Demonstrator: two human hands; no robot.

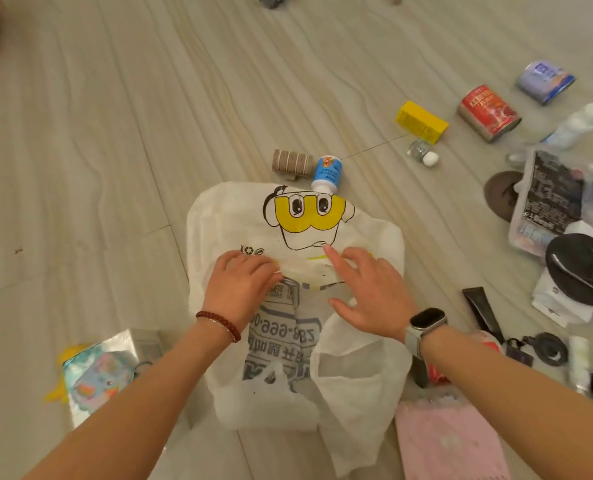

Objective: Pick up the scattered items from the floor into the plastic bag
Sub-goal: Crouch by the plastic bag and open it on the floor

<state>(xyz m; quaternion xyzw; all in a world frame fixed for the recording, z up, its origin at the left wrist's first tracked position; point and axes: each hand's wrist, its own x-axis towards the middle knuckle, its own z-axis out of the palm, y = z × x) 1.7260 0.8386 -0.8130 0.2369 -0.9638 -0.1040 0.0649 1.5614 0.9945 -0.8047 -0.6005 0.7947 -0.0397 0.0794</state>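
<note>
A white plastic bag [219, 220] with a yellow cartoon print lies flat on the floor in the middle. My left hand [243, 282] rests on it with fingers curled, seemingly pinching the film near the middle. My right hand [368, 292] lies spread on the bag beside it, fingers straight. Just beyond the bag stand a blue-and-white bottle [328, 173] and a brown ribbed roll [293, 162]. Farther right lie a yellow box [421, 121], a small clear bottle [421, 152], a red can [489, 112] and a blue-white can [544, 81].
Right of the bag lie a black printed packet [548, 199], a dark slipper [581, 268], a black tube [484, 313] and small dark items. A pink sheet [447, 441] lies at the lower right, a colourful foil pouch [101, 372] at the lower left. Bare floor spreads left and far.
</note>
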